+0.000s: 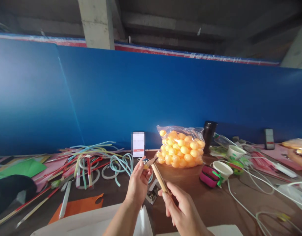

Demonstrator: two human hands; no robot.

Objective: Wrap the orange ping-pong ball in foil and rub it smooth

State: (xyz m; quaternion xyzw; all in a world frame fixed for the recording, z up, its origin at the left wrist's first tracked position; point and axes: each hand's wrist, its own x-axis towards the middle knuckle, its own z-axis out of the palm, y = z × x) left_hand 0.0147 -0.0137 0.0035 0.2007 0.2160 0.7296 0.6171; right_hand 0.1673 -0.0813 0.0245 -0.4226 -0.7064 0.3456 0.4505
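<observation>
My right hand point(177, 205) is closed around the wooden handle of a small hammer point(159, 178), which tilts up and to the left. Its dark metal head reaches the fingertips of my left hand point(138, 183). Those fingers are closed on a small shiny piece point(146, 162), silver-blue with a yellowish part, too small to name. The hammer's head is beside or touching this piece; I cannot tell which. Below and between my hands, a small grey box point(153, 193) with little metal parts lies on the brown table point(187, 193), partly hidden by the left hand.
Behind my hands are a clear bag of orange balls point(182, 150) and an upright phone point(138, 144). Tangled tubes and strips point(89, 164) lie left, near orange paper point(77, 209). Rightward are a purple pouch point(209, 176), paper cups point(223, 169), a black bottle point(210, 134) and white cables point(242, 203).
</observation>
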